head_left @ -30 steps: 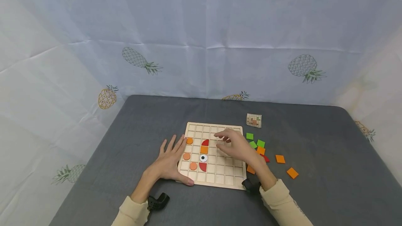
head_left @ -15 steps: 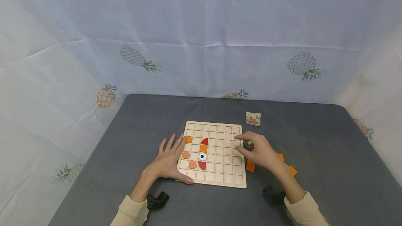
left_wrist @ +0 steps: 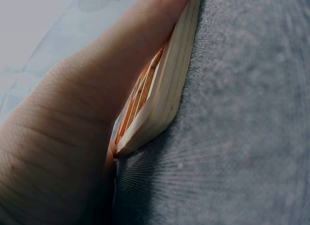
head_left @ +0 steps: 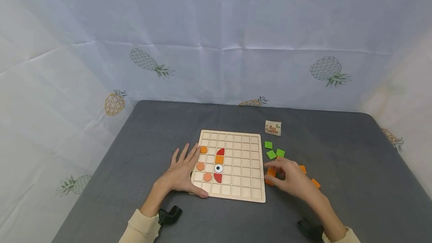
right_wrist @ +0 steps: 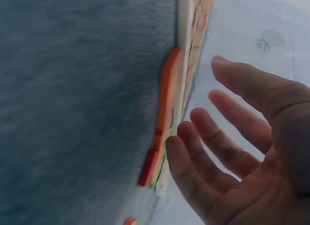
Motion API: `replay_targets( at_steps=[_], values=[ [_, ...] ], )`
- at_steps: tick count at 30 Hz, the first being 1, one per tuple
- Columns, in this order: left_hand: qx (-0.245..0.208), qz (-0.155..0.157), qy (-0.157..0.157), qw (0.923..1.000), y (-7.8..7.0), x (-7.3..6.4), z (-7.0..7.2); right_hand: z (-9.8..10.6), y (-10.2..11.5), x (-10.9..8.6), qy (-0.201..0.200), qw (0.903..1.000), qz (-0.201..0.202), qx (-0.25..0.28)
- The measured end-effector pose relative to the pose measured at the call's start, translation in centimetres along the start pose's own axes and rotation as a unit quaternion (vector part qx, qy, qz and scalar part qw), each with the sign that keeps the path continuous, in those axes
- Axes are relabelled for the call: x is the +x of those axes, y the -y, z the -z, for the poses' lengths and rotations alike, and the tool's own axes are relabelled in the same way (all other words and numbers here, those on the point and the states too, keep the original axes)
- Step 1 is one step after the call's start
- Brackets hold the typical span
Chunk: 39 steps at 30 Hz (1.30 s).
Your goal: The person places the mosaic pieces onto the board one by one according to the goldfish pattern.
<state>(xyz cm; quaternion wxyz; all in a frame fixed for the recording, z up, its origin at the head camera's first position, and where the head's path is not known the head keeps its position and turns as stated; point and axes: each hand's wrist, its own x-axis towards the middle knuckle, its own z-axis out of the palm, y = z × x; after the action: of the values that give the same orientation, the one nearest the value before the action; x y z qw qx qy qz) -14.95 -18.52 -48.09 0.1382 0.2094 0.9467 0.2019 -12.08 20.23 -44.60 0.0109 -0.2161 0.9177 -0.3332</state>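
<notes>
In the head view a pale wooden grid board [head_left: 241, 175] lies on the table. My left hand [head_left: 182, 173] rests along its left edge, fingers spread and thumb at the front corner. On the board, one column bears a red curved piece [head_left: 221, 152], an orange square [head_left: 219, 159], an eye disc [head_left: 218, 168] and another red curved piece [head_left: 218, 178]. Orange and salmon discs [head_left: 200, 166] lie farther left. Just off the right edge, my right hand [head_left: 288, 177] hovers by orange tiles [head_left: 271, 171], fingers loosely bent and apart, holding nothing. It hides some pieces; the right wrist view shows a red one [right_wrist: 149, 167].
Several green square tiles [head_left: 271, 154] lie right of the board. A small printed grid card [head_left: 273, 128] is behind them. More orange tiles [head_left: 315, 183] sit partly behind the right hand. A pineapple-print cloth [head_left: 216, 40] hangs beyond the grey table [head_left: 168, 123].
My right hand has moved from over the board to the right and nearer me, to the loose tiles. The green tiles show again. My left hand stays on the board.
</notes>
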Motion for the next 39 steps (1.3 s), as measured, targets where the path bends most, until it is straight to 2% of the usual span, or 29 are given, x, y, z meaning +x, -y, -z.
replay_targets(
  at_steps=[8,24,32,39],
  values=[
    [-0.001,0.003,0.004,1.0000,0.0,0.0,-0.1,-0.6,-0.7,-1.2,0.036,0.9990,-0.023,-0.011],
    [-0.013,0.003,0.003,0.9999,0.0,0.0,-0.1,-0.9,0.0,-1.0,0.044,0.9962,-0.067,-0.033],
    [-0.009,-0.002,0.002,1.0000,0.0,0.0,-0.1,-0.4,0.2,-1.2,0.078,0.9907,-0.107,-0.032],
    [-0.012,-0.001,-0.001,0.9999,-0.1,0.1,-0.2,-0.4,0.3,-1.3,0.071,0.9875,-0.128,-0.057]
  ],
)
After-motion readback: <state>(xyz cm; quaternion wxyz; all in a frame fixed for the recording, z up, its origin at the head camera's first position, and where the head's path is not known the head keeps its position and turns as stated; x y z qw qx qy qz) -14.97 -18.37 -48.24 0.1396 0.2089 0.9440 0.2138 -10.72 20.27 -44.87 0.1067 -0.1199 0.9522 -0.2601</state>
